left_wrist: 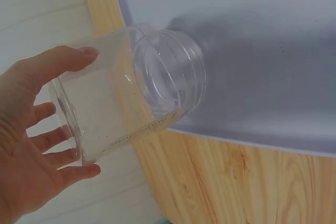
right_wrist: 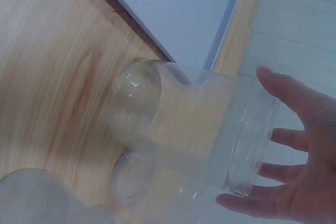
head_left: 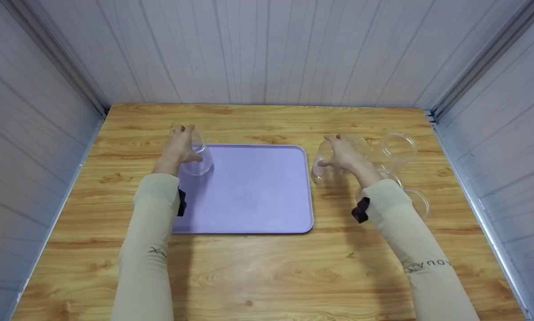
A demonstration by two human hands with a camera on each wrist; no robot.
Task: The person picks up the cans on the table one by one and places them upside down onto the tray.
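Observation:
Near the left end of the lavender tray, my left hand grips a clear jar from above. In the left wrist view its thumb lies along the side of the jar and the other fingers bend round the near end; the ringed far end overlaps the tray. My right hand spans the top of another clear jar, just right of the tray. The right wrist view shows thumb and fingertips at opposite sides of that jar's near end, its far end over the wood.
Several more clear jars, one at the back right and one nearer, stand beside and behind my right arm. The wood-grain table is enclosed by pale panels at the back and both sides.

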